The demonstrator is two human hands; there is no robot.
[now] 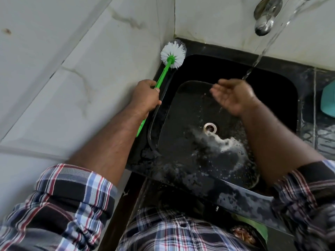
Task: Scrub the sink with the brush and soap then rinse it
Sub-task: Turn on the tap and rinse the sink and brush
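Black sink (pixel 272 91) set in the wall corner, foam near drain (pixel 210 128), left hand (pixel 145 96) gripping green brush (pixel 173 54) at far-left rim, right hand (pixel 233 95) cupped loosely under tap water (pixel 268 46), holding nothing

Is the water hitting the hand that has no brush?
Touching. The head view shows the water from the tap landing on the cupped right hand.

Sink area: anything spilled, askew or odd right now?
Nothing looks damaged. Soap foam lies unrinsed in the sink beside the drain. The tap's water falls at the right hand, not on the foam. The brush is parked on the back corner rim, gripped by the left hand.
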